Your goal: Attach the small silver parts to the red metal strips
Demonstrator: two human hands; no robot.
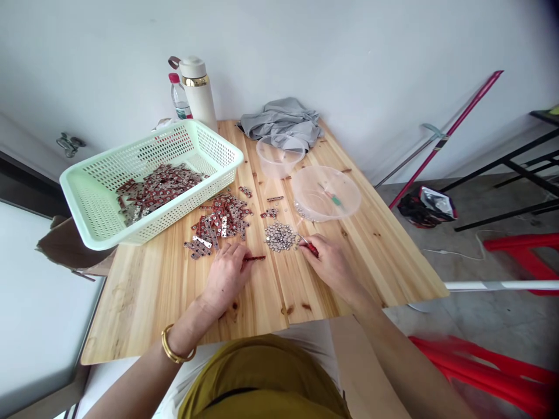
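My left hand (227, 270) is closed on the end of a narrow dark red strip (257, 258), which lies along the tabletop. My right hand (332, 262) grips a small red-handled screwdriver (311, 248). Its thin metal shaft points at a pile of small round metal pieces (282, 237) between my hands. Beyond my left hand lies a heap of red and silver strips with holes (225, 218). A few more strips (269, 213) rest just behind the metal pieces.
A pale green basket (152, 230) holding many strips stands at the left of the wooden table (148, 297). Two clear plastic tubs (327, 192), one by a green-handled tool (335, 199), sit behind my right hand. Grey cloth (283, 119), a tumbler (198, 93) and a bottle (179, 96) stand farther back.
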